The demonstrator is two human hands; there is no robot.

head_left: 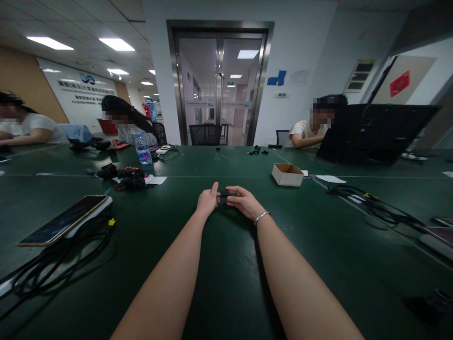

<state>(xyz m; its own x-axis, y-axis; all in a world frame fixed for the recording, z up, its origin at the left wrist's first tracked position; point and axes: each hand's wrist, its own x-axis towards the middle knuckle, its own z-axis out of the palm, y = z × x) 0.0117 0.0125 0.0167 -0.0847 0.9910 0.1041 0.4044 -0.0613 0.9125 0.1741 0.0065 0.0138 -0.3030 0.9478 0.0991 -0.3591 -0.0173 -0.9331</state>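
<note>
Over the middle of the green table, my two hands meet at a small black stick-like object [223, 193] with a lighter end towards the left; it is too small to tell its kind. My left hand [208, 202] is closed round the lighter end, thumb pointing up. The fingers of my right hand [245, 202] are bent round the dark end in a pinch, and a silver bangle [262, 217] circles that wrist. Beyond my right hand stands an open-topped small box [287, 175], pale outside and brown inside.
A phone [65, 221] on a white stand and coiled black cables [67, 264] lie at left. Black gear [129, 177] and a water bottle [143, 150] stand farther back. More cables [378, 205] and a monitor [371, 132] are at right. Several people sit across the table [226, 283].
</note>
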